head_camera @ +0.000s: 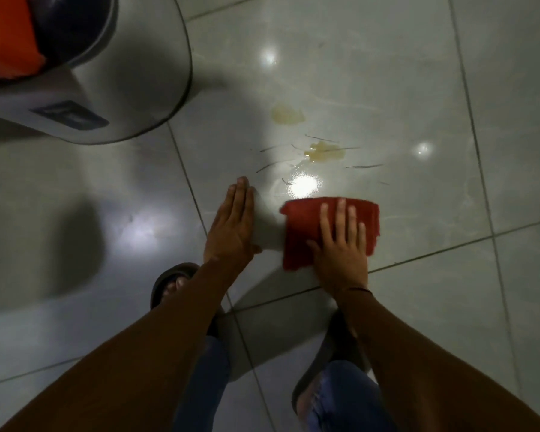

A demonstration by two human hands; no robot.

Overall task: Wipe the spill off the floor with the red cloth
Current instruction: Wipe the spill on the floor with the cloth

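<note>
Nearby, grey bin (pixel 131 73) holds orange cloth (pixel 5 35); right hand (pixel 340 244) flat on red cloth (pixel 300 232).

Home interior, likely: glossy tiled floor (pixel 387 73), grey appliance (pixel 122 73) (type unclear), sandalled foot (pixel 169 285).

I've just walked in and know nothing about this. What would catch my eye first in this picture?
The red cloth stands out most, pressed flat on the pale tiled floor under the right hand, with the left hand flat on the tile beside it. Just beyond the cloth lie two yellowish spill patches, not yet wiped, among bright light reflections. At the upper left stands a grey bin with something orange on it.
</note>
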